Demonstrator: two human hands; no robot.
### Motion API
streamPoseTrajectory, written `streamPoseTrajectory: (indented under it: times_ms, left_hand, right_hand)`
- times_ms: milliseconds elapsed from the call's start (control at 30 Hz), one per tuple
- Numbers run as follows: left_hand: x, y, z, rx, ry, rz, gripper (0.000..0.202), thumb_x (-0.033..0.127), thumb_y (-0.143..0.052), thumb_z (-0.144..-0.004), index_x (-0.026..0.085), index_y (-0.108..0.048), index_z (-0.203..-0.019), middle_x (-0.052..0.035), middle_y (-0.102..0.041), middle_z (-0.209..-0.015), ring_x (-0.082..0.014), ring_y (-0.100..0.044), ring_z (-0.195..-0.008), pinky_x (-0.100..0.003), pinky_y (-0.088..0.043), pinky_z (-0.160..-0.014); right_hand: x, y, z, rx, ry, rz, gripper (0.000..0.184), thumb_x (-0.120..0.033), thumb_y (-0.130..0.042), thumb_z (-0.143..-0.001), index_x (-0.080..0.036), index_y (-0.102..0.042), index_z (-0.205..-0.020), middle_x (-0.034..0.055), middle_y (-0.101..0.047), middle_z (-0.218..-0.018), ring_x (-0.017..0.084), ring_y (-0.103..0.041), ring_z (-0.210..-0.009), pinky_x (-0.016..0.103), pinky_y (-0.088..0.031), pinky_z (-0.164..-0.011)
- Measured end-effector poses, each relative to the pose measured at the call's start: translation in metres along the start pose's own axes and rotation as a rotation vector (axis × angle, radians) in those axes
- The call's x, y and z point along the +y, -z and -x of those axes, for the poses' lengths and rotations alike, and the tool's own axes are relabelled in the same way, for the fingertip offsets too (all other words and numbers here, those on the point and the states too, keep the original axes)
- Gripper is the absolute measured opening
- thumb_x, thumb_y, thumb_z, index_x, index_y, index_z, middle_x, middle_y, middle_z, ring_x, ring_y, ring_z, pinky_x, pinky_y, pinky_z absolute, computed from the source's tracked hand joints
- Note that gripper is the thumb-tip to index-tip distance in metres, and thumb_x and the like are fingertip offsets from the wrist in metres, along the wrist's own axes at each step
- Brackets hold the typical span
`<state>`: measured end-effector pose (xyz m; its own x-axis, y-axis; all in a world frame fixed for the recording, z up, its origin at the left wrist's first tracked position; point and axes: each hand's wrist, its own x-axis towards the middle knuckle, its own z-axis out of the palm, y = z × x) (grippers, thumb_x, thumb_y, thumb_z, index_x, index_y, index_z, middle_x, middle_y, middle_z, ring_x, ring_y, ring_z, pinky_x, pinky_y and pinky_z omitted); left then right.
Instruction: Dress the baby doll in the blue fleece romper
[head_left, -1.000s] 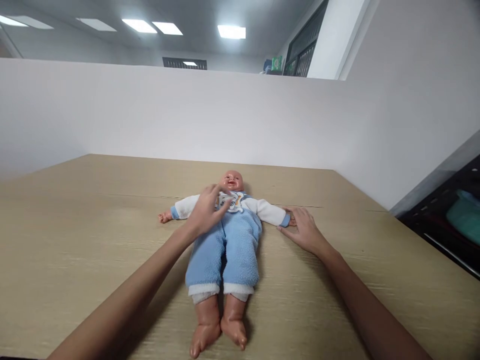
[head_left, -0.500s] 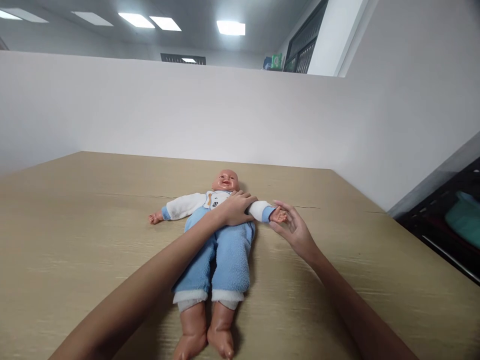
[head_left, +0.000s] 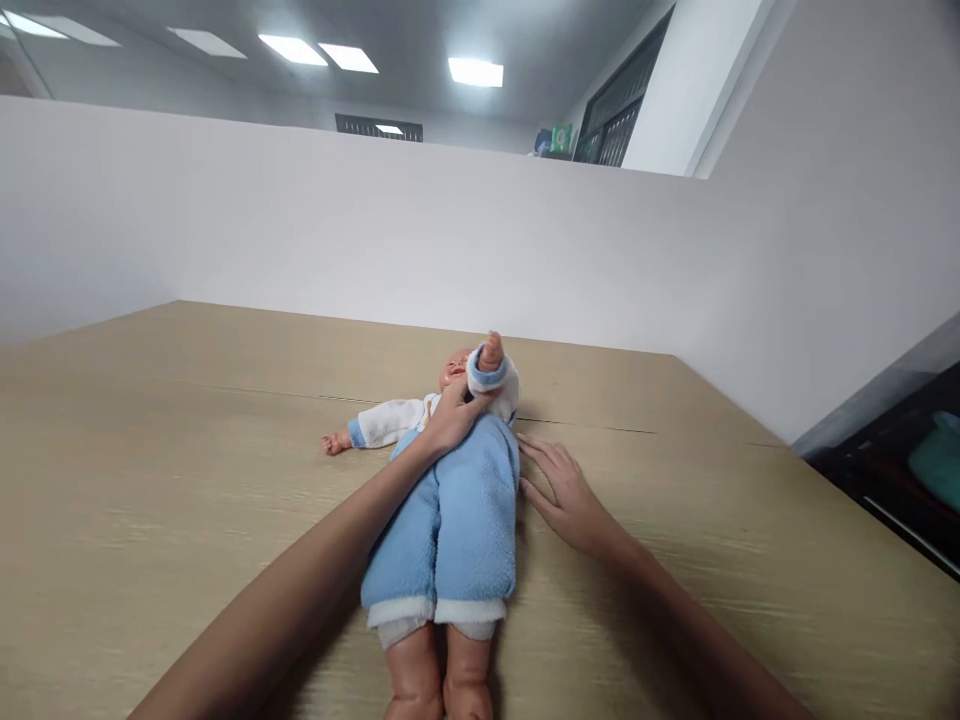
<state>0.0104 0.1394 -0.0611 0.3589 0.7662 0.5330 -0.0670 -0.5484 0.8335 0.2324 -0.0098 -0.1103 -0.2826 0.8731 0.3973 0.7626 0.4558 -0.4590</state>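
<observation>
A baby doll (head_left: 476,510) in light-blue fleece trousers and a white top with blue cuffs lies on its back on the table. My left hand (head_left: 454,415) reaches across its chest, fingers closed around the white sleeve (head_left: 508,385) of the doll's arm on the right. That arm is bent up, its small hand (head_left: 491,352) raised in front of part of the doll's head (head_left: 453,368). Beside the doll's hip, my right hand (head_left: 562,490) is open, fingers spread, the tips close to the trousers. The doll's other arm (head_left: 386,422) stretches out to the left.
The wooden table (head_left: 187,520) runs back to a pale partition wall (head_left: 360,230). A dark rack (head_left: 900,490) holding something teal stands past the table's right edge. A green packet (head_left: 561,138) shows far off above the partition.
The doll's right-side arm has gone from stretched out on the table to bent upward. My right hand has left the doll's hand and moved down beside its hip. The view has shifted slightly.
</observation>
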Motion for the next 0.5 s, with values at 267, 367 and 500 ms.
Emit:
streamPoseTrajectory:
  times_ms: [267, 367, 500]
  left_hand:
    - [-0.007, 0.030, 0.005, 0.251, 0.217, 0.391, 0.057, 0.067, -0.074, -0.092, 0.019, -0.073, -0.123, -0.0075, -0.077, -0.108, -0.0276, -0.070, -0.110, -0.040, -0.054, -0.101]
    - [-0.013, 0.042, 0.004, 0.338, 0.269, 0.442, 0.063, 0.073, -0.073, -0.089, 0.018, -0.071, -0.120, -0.0044, -0.073, -0.086, -0.0234, -0.070, -0.084, -0.036, -0.056, -0.079]
    - [-0.017, 0.062, 0.004, 0.359, 0.252, 0.504, 0.069, 0.077, -0.062, -0.095, 0.015, -0.071, -0.124, -0.0087, -0.075, -0.092, -0.0245, -0.072, -0.087, -0.036, -0.059, -0.078]
  right_hand:
    - [-0.039, -0.042, -0.060, 0.159, -0.199, -0.527, 0.044, -0.061, -0.042, -0.110, -0.028, -0.064, -0.128, 0.0081, -0.071, -0.132, 0.028, -0.064, -0.121, 0.048, -0.048, -0.114]
    - [-0.050, -0.058, -0.089, 0.209, -0.300, -0.770, 0.047, -0.069, -0.055, -0.101, -0.027, -0.067, -0.119, 0.0064, -0.074, -0.126, 0.030, -0.066, -0.121, 0.045, -0.052, -0.111]
    - [-0.064, -0.076, -0.119, 0.205, -0.375, -1.059, 0.052, -0.066, -0.060, -0.096, -0.024, -0.068, -0.126, 0.0075, -0.074, -0.135, 0.032, -0.067, -0.126, 0.046, -0.056, -0.108]
